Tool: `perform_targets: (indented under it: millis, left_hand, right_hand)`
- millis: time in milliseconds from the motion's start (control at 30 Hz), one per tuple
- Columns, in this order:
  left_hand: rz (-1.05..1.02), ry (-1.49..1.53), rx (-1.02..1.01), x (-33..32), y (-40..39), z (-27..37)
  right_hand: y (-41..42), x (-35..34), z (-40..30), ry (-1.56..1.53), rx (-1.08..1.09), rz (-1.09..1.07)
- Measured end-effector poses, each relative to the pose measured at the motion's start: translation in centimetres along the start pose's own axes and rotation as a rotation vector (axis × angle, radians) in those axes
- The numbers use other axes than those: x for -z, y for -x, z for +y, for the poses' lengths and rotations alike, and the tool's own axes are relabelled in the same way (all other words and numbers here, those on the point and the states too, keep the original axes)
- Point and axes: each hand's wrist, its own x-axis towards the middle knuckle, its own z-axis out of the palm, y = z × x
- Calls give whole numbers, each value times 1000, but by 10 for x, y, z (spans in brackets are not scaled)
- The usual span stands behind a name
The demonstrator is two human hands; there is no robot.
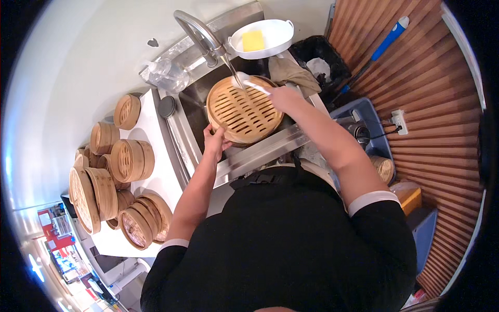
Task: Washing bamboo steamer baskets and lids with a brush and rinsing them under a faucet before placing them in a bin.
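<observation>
A round bamboo steamer basket (245,111) with a slatted base facing up lies in the stainless steel sink (195,101). Its lower left rim is gripped by my left hand (215,142), thumb on top. My right hand (282,97) holds the handle of a white brush (255,86), its head at the basket's far edge. From the metal faucet (200,29) a stream of water falls at the brush head. Part of another bamboo rim shows beneath the basket; how many pieces lie there I cannot tell.
Bamboo steamers (126,160) stand in stacks on the white counter (150,130) at left. A white oval dish (273,37) with a yellow sponge (253,41) sits behind the sink, near a clear plastic bottle (169,76). A brown cloth (292,74) and a blue bin (364,107) are at right.
</observation>
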Motion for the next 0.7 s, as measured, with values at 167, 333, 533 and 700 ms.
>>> perform_targets:
  millis: [167, 333, 533, 700]
  left_hand:
    - [-14, 53, -14, 9, 5, -8]
    - [-67, -3, 1, 5, 9, 6]
    - [-49, 25, 16, 8, 2, 7]
    - [-78, 5, -28, 2, 3, 11]
  right_hand:
    - [48, 13, 42, 0, -7, -96]
    - [39, -3, 19, -171, 50, 107]
    - [9, -30, -57, -275, 135, -57]
    - [-20, -22, -10, -119, 84, -29]
